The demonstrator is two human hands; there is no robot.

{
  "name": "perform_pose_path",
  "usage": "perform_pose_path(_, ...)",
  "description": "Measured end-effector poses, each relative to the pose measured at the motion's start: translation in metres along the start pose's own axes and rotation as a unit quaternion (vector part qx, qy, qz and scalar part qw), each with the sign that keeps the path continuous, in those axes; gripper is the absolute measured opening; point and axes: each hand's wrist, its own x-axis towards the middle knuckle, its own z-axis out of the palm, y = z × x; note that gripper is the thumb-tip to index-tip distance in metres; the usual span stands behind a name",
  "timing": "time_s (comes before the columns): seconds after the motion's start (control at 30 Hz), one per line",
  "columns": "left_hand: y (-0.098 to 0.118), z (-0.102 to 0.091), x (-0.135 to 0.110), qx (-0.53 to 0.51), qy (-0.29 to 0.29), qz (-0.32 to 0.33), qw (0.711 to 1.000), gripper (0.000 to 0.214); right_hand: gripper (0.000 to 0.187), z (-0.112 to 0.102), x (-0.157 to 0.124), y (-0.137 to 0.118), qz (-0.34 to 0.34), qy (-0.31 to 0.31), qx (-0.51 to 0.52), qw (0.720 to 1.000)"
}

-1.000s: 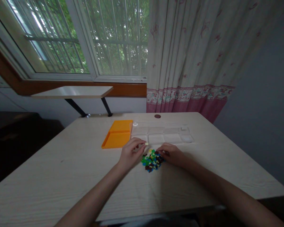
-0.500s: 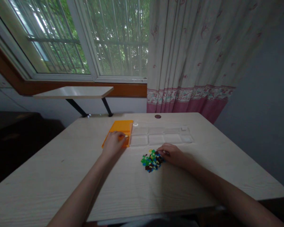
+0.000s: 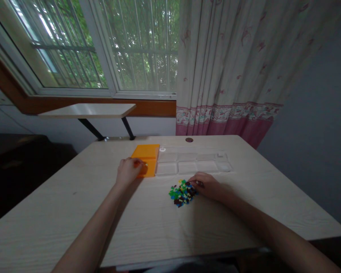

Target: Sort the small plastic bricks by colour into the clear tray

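A small pale-yellow brick [image 3: 146,164] is pinched in the fingertips of my left hand [image 3: 127,171], over the front part of the orange tray [image 3: 145,151]. My right hand [image 3: 207,184] rests on the table at the right edge of a pile of tiny bricks [image 3: 179,193], green, blue, dark brown and pale yellow. Its fingers are curled together against the pile; what they hold, if anything, is too small to make out. Behind the pile lies a clear plastic tray [image 3: 178,167] with several compartments, its left side against the orange tray.
The pale wooden table [image 3: 147,227] reaches back to the wall, with a dark round cable hole [image 3: 189,140] near its far edge. A raised shelf [image 3: 93,110] on black legs stands at the back left. A curtain [image 3: 216,87] hangs behind the table.
My left hand has moved a little to the left over the orange tray with the pale-yellow brick in its fingers. My right hand has stayed at the pile.
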Motion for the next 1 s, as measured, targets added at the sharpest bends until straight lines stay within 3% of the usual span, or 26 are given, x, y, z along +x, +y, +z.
perform_pose_path(0.1,0.012,-0.004,-0.005,0.021,0.055,0.046,0.997,0.022,0.018,0.0,0.001,-0.001,-0.004,0.002,-0.001,1.0)
perform_pose_path(0.17,0.024,-0.004,-0.011,-0.01,0.044,0.095,0.994,0.022,0.018,0.0,0.001,0.0,-0.003,0.006,-0.002,1.0)
perform_pose_path(0.47,0.083,0.015,-0.05,-0.06,-0.156,0.282,0.945,0.021,0.021,0.004,0.002,0.002,0.003,0.002,-0.004,1.0)
perform_pose_path(0.73,0.095,0.033,-0.051,0.035,-0.235,0.292,0.927,0.034,0.029,0.009,0.007,-0.004,0.001,-0.037,-0.033,0.999)
perform_pose_path(1.0,0.101,0.031,-0.05,0.069,-0.251,0.302,0.917,0.04,0.026,0.01,0.01,-0.003,-0.002,-0.047,-0.001,0.999)
